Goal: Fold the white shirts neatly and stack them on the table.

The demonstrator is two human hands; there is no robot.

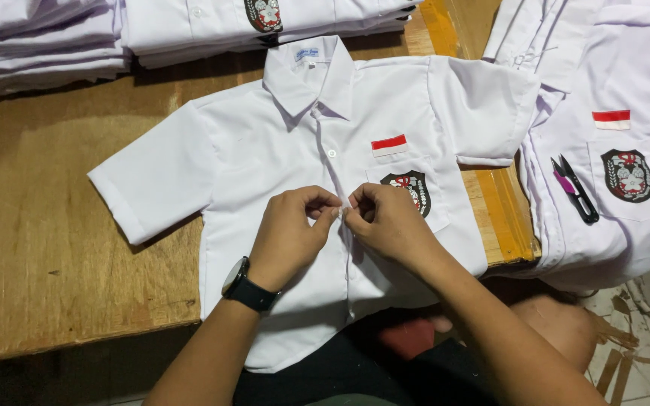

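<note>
Pinching shirt (265,150) placket, both hands (291,233) together.

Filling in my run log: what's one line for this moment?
left hand: pinching shirt front | right hand: pinching same spot | thread snips: unused, on shirt pile right

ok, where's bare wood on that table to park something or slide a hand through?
The biggest free patch of the wooden table is left of the white short-sleeved shirt, below the folded white shirt stacks. A thin strip runs between collar and stacks. The right is crowded: another white shirt with purple-handled thread snips covers it. Both hands pinch the placket.
</note>
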